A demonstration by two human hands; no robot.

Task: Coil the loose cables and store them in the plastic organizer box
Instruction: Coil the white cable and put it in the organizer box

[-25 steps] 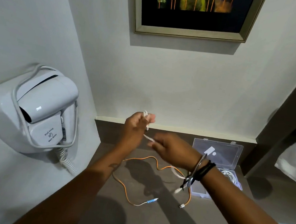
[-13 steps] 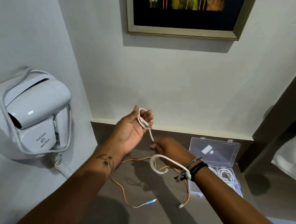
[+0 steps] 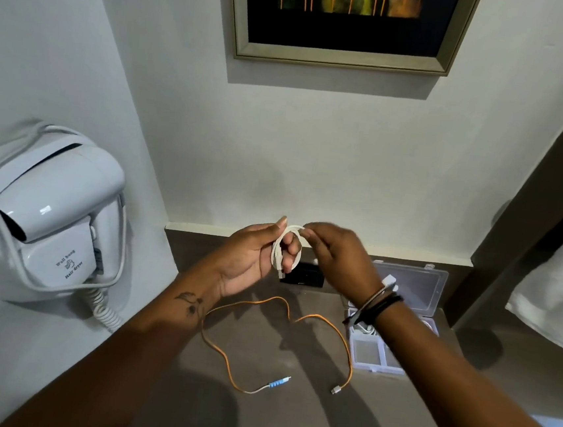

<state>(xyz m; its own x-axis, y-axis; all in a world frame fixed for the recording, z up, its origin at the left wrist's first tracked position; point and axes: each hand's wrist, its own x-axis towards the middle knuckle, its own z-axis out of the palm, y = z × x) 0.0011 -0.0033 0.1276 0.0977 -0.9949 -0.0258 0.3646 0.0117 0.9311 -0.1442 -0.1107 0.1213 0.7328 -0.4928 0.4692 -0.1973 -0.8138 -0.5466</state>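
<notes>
My left hand (image 3: 251, 258) holds a small coil of white cable (image 3: 282, 247) looped around its fingers, above the grey counter. My right hand (image 3: 336, 256) pinches the top of the same coil at its upper right. An orange cable (image 3: 314, 319) lies loose on the counter below both hands, with a blue-tipped plug at the front and a small plug to its right. The clear plastic organizer box (image 3: 368, 354) sits open at the right, partly behind my right wrist; white cable shows in one compartment, and its lid (image 3: 417, 288) leans back toward the wall.
A white wall-mounted hair dryer (image 3: 53, 215) with a curly cord hangs on the left wall. A small black object (image 3: 305, 277) lies at the back of the grey counter (image 3: 270, 419). A framed picture (image 3: 343, 19) hangs above. A white towel (image 3: 557, 302) is at the right.
The loose white loop that hung below my right hand is now wound into the coil in my left hand. My right hand rose up to the coil's top.
</notes>
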